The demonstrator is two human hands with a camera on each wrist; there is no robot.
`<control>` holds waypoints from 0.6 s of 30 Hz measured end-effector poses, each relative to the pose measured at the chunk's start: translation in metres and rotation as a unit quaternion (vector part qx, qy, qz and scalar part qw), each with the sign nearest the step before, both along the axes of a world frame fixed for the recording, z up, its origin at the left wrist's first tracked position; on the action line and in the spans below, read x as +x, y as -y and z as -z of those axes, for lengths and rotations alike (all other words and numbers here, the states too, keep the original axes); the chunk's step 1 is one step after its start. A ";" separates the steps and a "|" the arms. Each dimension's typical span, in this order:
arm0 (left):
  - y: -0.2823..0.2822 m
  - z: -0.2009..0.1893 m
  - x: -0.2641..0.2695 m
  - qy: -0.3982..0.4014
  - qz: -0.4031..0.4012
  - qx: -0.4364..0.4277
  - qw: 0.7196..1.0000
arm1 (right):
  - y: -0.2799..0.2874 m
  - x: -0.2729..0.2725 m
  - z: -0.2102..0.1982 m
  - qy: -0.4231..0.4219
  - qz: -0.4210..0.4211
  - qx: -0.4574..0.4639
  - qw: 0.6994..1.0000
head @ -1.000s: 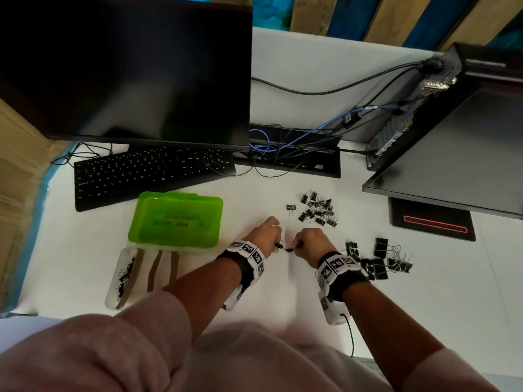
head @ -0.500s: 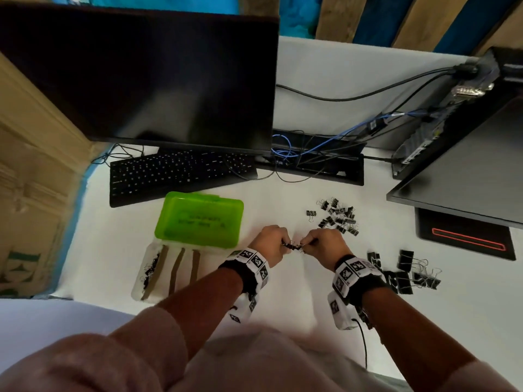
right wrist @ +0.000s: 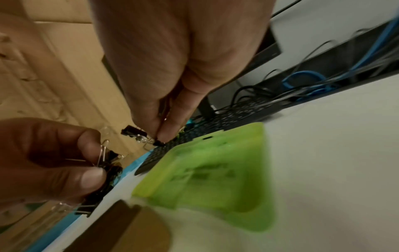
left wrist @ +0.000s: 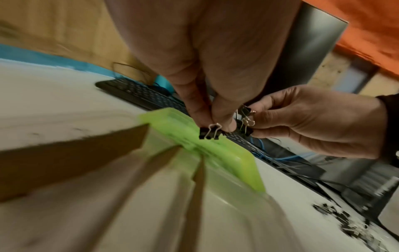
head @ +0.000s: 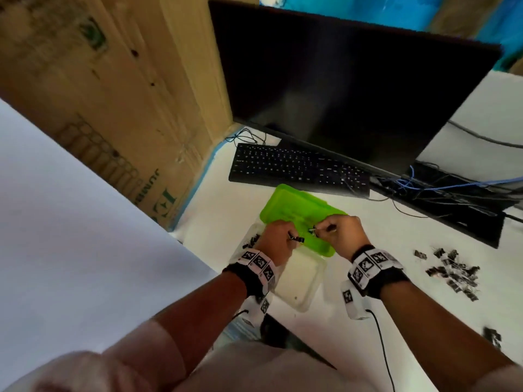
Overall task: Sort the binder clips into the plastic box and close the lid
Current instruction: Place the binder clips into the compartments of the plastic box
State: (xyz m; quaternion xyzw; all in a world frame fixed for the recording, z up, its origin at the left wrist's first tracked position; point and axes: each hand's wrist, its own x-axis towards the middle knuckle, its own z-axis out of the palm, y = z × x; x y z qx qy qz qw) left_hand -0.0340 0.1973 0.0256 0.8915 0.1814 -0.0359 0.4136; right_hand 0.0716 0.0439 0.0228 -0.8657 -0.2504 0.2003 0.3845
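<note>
In the head view, the left hand [head: 276, 240] and the right hand [head: 343, 233] are hovering close together over the plastic box [head: 300, 281], which is lying open on the white worktop [head: 424, 321] with its green lid [head: 294, 213] folded back toward the keyboard [head: 297, 168]. Each hand's grip is pinching a small black clip. A few clips are already sitting in the box's far-left compartment [head: 250, 240], while a loose heap of binder clips [head: 452, 274] is waiting on the worktop well to the right, with another stray near the frame's right edge, so the sorting looks only partly done and the lid is not yet closed. In the left wrist view, the left hand's thumb and forefinger are clamping together on one binder clip [left wrist: 210, 132], held above the lid's edge, and the right hand is pinching a second clip [left wrist: 246, 119] just beside it; the box's brown dividers [left wrist: 194, 196] are showing below, blurred. In the right wrist view, the right hand's fingertips [right wrist: 159, 129] are closing on that clip's wire handle, its black body sticking out to the left, and the left hand is gripping its own clip lower left. Judging from this, both clips are about to go into the box, and the heap and the lid are remaining.
</note>
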 end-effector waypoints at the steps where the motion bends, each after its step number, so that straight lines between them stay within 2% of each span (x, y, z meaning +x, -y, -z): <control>1: -0.013 -0.001 -0.008 -0.001 -0.018 0.000 1.000 | -0.016 -0.004 -0.002 0.005 -0.018 0.000 1.000; 6: -0.060 -0.003 -0.038 -0.030 -0.104 0.013 0.994 | -0.082 -0.023 -0.004 0.056 -0.130 -0.047 0.989; 10: -0.072 0.006 -0.053 -0.061 -0.152 0.011 0.986 | -0.115 -0.036 -0.005 0.100 -0.230 -0.150 0.956; 15: -0.075 0.015 -0.059 -0.072 -0.201 -0.030 0.976 | -0.141 -0.043 -0.004 0.134 -0.283 -0.217 0.924; 18: -0.077 0.019 -0.061 -0.069 -0.201 -0.045 0.976 | -0.146 -0.047 -0.003 0.140 -0.316 -0.230 0.910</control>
